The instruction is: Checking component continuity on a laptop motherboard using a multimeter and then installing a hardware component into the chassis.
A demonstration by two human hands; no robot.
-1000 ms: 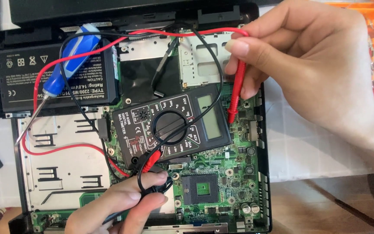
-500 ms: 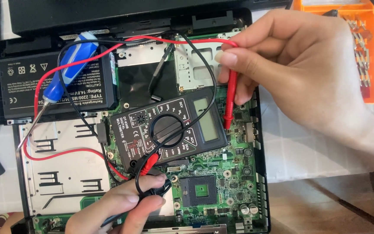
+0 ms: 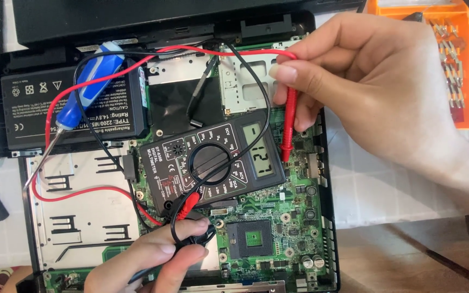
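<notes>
While both hands pinch probes, the multimeter point(image 3: 213, 163) lies between them
Right hand point(image 3: 375, 92) at two o'clock grips red probe point(image 3: 287, 130); left hand point(image 3: 153, 260) at seven o'clock holds black probe point(image 3: 191, 241)

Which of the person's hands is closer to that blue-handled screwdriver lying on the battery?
The left hand. It sits below and to the right of the blue-handled screwdriver, holding the black probe. The right hand is farther off, across the board, holding the red probe.

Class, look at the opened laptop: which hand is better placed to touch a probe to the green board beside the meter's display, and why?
Probably the right hand: it holds the red probe tip-down beside the multimeter display. The left hand pinches the black probe lower down.
</notes>
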